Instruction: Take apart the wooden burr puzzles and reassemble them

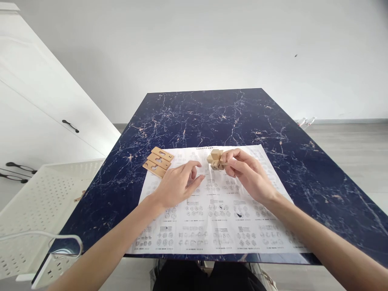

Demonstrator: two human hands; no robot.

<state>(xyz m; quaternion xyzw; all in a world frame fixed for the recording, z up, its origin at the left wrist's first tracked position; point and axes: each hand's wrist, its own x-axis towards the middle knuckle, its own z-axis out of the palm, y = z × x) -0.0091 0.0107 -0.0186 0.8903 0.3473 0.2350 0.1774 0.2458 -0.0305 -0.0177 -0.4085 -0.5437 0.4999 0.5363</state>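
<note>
My right hand [247, 173] is closed around a small wooden interlocking puzzle [216, 159], holding it just above a white printed instruction sheet [218, 218]. My left hand [178, 182] rests palm down on the sheet, fingers stretched out towards the puzzle, holding nothing. Three flat notched wooden pieces [158, 161] lie side by side at the sheet's far left corner, just beyond my left hand.
The sheet lies on a dark blue marble-patterned table [212, 117]. A white perforated tray or cart [36, 202] stands at the left with a small wooden piece [79, 197] in it. White cabinet doors with black handles [70, 126] are further left.
</note>
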